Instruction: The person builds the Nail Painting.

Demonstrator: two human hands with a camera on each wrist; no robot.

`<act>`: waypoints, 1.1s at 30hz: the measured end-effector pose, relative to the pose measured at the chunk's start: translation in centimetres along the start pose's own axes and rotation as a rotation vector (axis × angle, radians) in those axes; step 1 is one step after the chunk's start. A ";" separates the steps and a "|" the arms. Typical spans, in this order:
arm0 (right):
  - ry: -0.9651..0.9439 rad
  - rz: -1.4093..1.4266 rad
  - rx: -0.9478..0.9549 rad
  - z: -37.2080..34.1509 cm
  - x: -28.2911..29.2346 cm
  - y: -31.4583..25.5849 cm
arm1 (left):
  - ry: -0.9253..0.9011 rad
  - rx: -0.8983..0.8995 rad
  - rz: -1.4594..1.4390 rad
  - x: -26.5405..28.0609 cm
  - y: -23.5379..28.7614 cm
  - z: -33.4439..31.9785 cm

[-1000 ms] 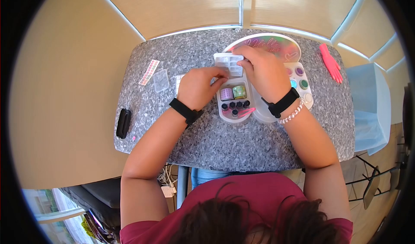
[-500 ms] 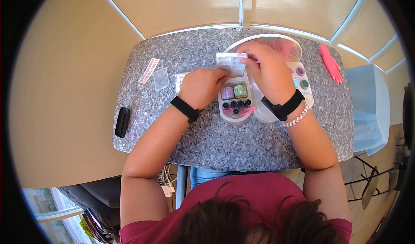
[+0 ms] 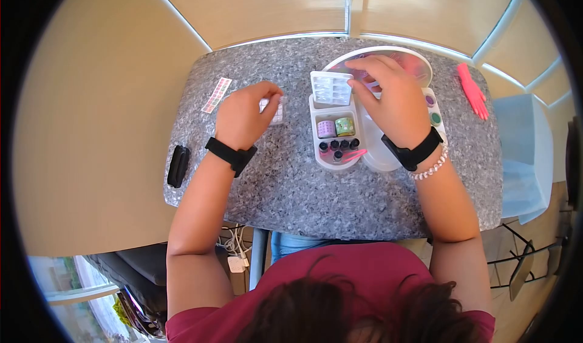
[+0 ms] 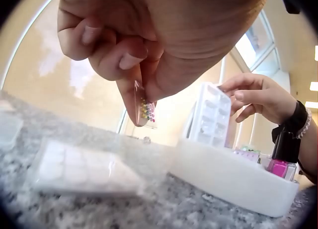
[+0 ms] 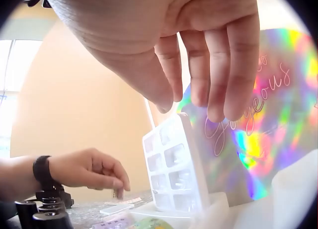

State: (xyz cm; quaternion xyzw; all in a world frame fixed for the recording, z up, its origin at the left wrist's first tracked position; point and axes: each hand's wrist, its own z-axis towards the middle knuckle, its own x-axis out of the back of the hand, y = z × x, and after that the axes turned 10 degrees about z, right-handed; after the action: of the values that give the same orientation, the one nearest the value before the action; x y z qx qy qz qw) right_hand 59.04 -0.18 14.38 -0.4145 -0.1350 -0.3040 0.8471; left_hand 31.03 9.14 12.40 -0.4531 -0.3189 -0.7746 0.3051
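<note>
My left hand [image 3: 242, 117] pinches a small clear piece with rows of tiny coloured gems [image 4: 147, 111] between thumb and fingertips, above the table. Below it lies a flat white gridded pack [image 4: 82, 169]. A white compartment tray [image 3: 331, 88] with clear pieces in its cells stands on edge at the back of the white kit box [image 3: 317, 155]. Close behind the tray's top right corner is my right hand [image 3: 392, 100], fingers loosely extended and apart, thumb tip right at the tray's edge. The box also holds purple and green rolls [image 3: 344, 126] and several black-capped polish bottles [image 3: 338, 155].
The kit's shiny lid [image 5: 268, 100] stands at the back, with pots of colour [image 3: 435, 119] at the right. Further right lies a pink hand-shaped item [image 3: 472, 92]. A sticker sheet [image 3: 216, 95] and a black case [image 3: 178, 167] are on the left; a light blue bin [image 3: 521, 152] stands beside the table.
My left hand has moved left, away from the tray and over the gridded pack, with the gem piece. My right hand has loosened from the tray, which now stands upright in the box.
</note>
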 end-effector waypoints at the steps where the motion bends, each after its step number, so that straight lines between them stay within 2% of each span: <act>1: -0.006 0.004 -0.023 0.1 0.2 -0.3 | -0.084 0.060 -0.004 -0.3 -1.1 -0.2; 2: -0.013 0.007 -0.046 0.1 0.3 -0.5 | -0.084 0.062 0.001 -0.8 -2.0 -0.4; 4: -0.014 -0.008 -0.038 0.0 0.4 -0.8 | -0.242 0.025 -0.113 -1.9 -3.9 -0.9; 5: -0.017 -0.027 -0.034 0.0 0.4 -0.9 | -0.217 -0.109 -0.083 -2.1 -4.6 -1.0; 8: -0.014 -0.014 -0.020 -0.3 0.6 -1.1 | -0.166 -0.180 0.081 -1.4 -5.1 -1.3; 12: -0.001 -0.014 0.009 -0.3 1.0 -2.0 | -0.244 -0.145 0.056 -1.7 -6.5 -1.4; 14: -0.029 0.038 0.029 -0.2 1.0 -2.5 | -0.338 -0.099 0.047 -1.1 -6.1 -1.2; 18: -0.027 0.044 0.094 -0.5 0.7 -3.1 | -0.318 -0.033 0.174 0.3 -4.5 -0.5; 20: -0.077 0.092 0.064 -0.6 0.6 -3.2 | -0.144 -0.052 0.463 1.1 -3.9 -0.2; 21: -0.077 0.090 0.063 -0.6 0.5 -3.4 | -0.144 -0.054 0.462 1.4 -3.6 -0.2; 23: -0.148 0.134 -0.022 -0.7 0.4 -3.7 | 0.070 -0.109 0.522 2.1 -2.8 -0.2; 24: -0.149 0.132 -0.023 -0.8 0.4 -3.6 | 0.070 -0.110 0.520 2.4 -2.1 -0.2; 26: -0.222 0.181 -0.074 -0.8 -0.2 -3.0 | 0.298 -0.185 0.527 3.2 -0.1 -0.1; 30: -0.219 0.288 -0.132 -0.9 -1.8 -1.8 | 0.373 -0.243 0.480 3.9 3.8 -0.5; 32: -0.145 0.547 -0.203 -0.9 -2.6 -1.2 | 0.387 -0.230 0.307 3.4 5.1 -0.9; 33: -0.146 0.547 -0.202 -0.8 -2.6 -0.9 | 0.361 -0.216 0.270 3.3 6.0 -1.0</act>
State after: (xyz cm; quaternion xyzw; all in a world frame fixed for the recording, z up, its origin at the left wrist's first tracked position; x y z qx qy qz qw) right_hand 56.44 -0.17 13.23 -0.5385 -0.0478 -0.0459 0.8400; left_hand 33.74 4.08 16.26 -0.3758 -0.1110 -0.8248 0.4077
